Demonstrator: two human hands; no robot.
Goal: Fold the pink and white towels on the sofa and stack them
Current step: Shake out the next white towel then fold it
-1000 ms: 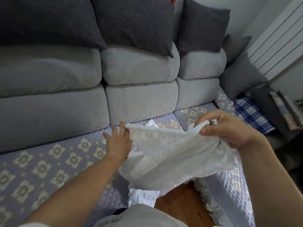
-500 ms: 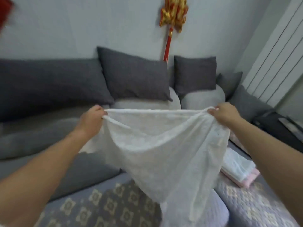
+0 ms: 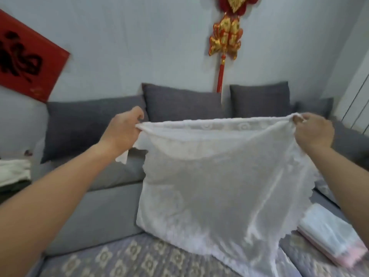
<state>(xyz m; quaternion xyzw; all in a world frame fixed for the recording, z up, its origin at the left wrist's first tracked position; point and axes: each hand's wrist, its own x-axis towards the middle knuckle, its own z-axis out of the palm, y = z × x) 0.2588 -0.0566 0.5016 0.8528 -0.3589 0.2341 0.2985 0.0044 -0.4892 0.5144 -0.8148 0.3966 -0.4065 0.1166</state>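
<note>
A thin white lace-patterned towel (image 3: 215, 188) hangs stretched in the air over the sofa seat (image 3: 127, 258). My left hand (image 3: 123, 132) pinches its upper left corner. Its upper right corner is pinched by my right hand (image 3: 313, 132). The top edge runs taut between both hands at the height of the back cushions, and the lower edge reaches down to the seat cover. On the seat at the lower right lies a stack of folded white and pink towels (image 3: 331, 234), partly hidden behind the hanging towel.
Dark grey cushions (image 3: 179, 102) line the sofa back. A red ornament (image 3: 225, 39) and a red sign (image 3: 26, 60) hang on the wall. Some pale folded cloth (image 3: 14, 170) lies at the far left edge. A white radiator (image 3: 359, 104) stands at the right.
Both hands have lifted the white towel from a bunch near the seat and spread apart, so it now hangs open and taut. The view has tilted upward toward the wall.
</note>
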